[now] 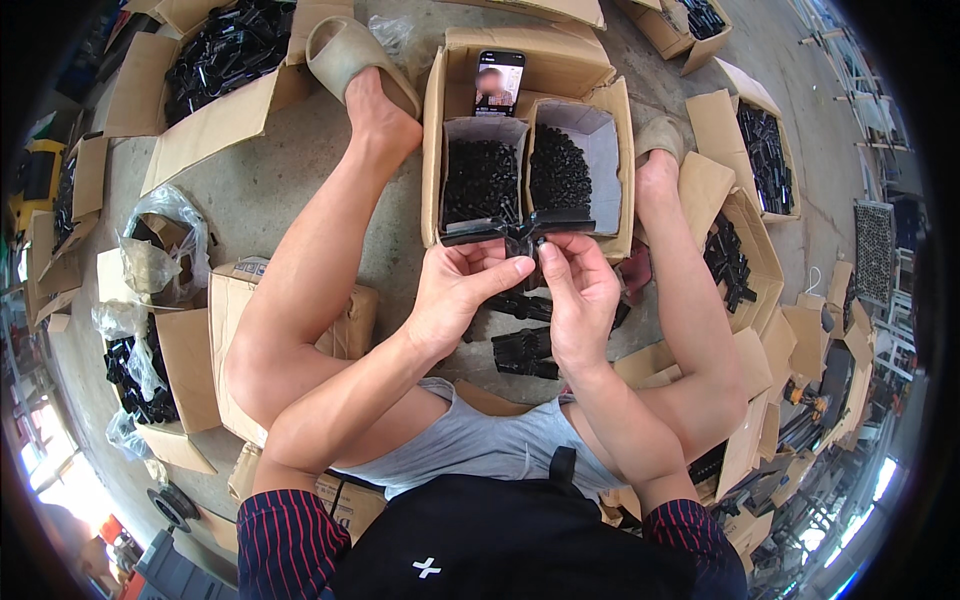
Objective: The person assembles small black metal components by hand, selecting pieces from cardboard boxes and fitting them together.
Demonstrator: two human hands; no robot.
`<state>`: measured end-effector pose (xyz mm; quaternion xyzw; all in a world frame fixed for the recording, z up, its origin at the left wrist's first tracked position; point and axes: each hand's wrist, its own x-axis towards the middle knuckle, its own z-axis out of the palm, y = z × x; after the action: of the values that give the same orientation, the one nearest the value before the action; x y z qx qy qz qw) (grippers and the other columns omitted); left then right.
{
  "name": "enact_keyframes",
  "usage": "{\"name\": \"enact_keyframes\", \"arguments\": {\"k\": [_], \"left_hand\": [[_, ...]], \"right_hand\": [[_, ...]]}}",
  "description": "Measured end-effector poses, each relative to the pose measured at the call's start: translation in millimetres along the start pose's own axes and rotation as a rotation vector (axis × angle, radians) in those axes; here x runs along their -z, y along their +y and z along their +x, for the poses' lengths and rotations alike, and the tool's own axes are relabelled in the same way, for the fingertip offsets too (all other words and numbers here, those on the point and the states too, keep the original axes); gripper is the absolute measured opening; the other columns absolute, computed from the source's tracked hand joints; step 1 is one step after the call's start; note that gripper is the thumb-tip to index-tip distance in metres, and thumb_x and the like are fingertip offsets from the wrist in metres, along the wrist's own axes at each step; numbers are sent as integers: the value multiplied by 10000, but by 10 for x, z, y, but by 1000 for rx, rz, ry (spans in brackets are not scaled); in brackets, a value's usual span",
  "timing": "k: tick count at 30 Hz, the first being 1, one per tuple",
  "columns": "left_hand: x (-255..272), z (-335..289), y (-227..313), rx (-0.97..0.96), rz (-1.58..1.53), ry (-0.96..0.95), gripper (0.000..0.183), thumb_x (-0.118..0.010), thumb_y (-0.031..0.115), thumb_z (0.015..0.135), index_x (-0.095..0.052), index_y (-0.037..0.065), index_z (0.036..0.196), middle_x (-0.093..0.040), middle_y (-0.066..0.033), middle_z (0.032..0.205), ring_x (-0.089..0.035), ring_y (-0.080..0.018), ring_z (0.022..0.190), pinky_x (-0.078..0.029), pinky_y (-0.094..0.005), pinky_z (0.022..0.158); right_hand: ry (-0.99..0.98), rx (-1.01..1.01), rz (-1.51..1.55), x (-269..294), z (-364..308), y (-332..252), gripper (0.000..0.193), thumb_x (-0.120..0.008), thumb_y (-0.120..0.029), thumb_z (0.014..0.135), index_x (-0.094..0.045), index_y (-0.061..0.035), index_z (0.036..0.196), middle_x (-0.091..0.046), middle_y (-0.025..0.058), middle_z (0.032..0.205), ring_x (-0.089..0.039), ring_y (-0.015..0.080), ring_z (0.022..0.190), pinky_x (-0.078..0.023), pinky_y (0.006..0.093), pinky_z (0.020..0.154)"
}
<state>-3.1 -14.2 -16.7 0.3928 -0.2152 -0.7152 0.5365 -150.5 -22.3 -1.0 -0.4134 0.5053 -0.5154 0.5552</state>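
Between my two hands is a black plastic part (pixel 520 234) with two long wings, held level over the near edge of a cardboard box. My left hand (pixel 460 285) is closed on its left wing, with the thumb at the centre joint. My right hand (pixel 575 290) grips the right side, thumb and forefinger pinched near the middle on something small and dark that I cannot make out. Just beyond are two grey-lined compartments, the left one (pixel 440 130) and the right one (pixel 613 150), both holding many small black pieces. Below my hands lie more black parts (pixel 525 350).
A phone (pixel 498 84) leans upright at the box's back wall. Cardboard boxes of black parts stand around: far left (pixel 150 90), near left (pixel 190 365), right (pixel 765 205). A clear plastic bag (pixel 170 245) lies at the left. My legs flank the box (pixel 432 200).
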Motion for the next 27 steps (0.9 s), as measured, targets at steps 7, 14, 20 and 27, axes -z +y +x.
{"name": "enact_keyframes", "arguments": {"k": [7, 14, 20, 27], "left_hand": [[-39, -37, 100, -89, 155, -1, 229, -799, -10, 824, -724, 3, 1040, -743, -65, 984, -675, -94, 863, -555, -248, 801], [21, -43, 165, -390, 407, -75, 378, -866, 9, 735, -721, -33, 1082, -726, -65, 1048, -683, -118, 913, -556, -272, 820], [-88, -58, 327, -507, 529, -140, 440, -896, 40, 692, -729, -14, 1096, -736, -108, 1046, -699, -139, 919, -555, -279, 834], [-93, -112, 283, -392, 298, -145, 430, -888, 24, 705, -724, -29, 1099, -741, -87, 1044, -674, -94, 894, -547, -259, 810]], "right_hand": [[-59, -61, 76, 36, 7, -68, 166, -659, -64, 976, -639, 12, 1123, -671, 43, 1044, -604, 77, 927, -485, 231, 841], [-173, -58, 187, 63, -44, -228, 192, -652, -50, 976, -622, 14, 1155, -665, 55, 1098, -613, 115, 1013, -475, 269, 930], [-212, 129, 95, 125, -123, -357, 218, -662, -72, 976, -610, 27, 1164, -661, 74, 1127, -609, 124, 1020, -470, 280, 929], [-238, 55, 149, 89, -149, -436, 219, -663, -61, 973, -606, 34, 1163, -664, 71, 1105, -605, 115, 1009, -471, 274, 917]]}}
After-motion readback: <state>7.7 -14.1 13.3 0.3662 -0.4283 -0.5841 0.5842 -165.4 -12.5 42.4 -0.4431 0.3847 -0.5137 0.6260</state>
